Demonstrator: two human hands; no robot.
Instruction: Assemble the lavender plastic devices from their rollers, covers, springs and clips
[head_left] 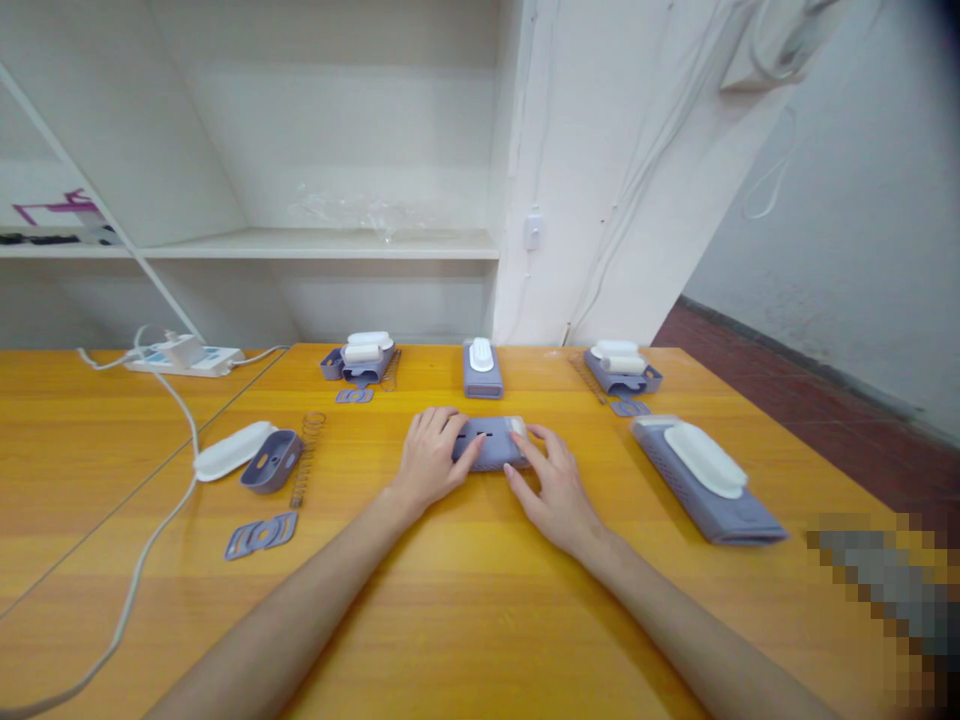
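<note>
A purple-grey plastic case (491, 453) with small slots lies flat on the table in front of me, a whitish piece showing at its right end. My left hand (435, 455) grips its left end, thumb on top and fingers over the far side. Around the right end are the fingers of my right hand (551, 485), thumb at the near edge and index finger on top. To the left lie a white oval part (234, 450), a hollow purple-grey end piece (271, 463), a coil spring (307, 460) and a flat purple-grey plate with cutouts (261, 535).
A similar case with a white oval part (705, 460) lies at right. Farther back stand another case (482, 370) and two part groups, left (367, 358) and right (619, 368). A power strip (184, 356) and white cable (154, 545) occupy the left side.
</note>
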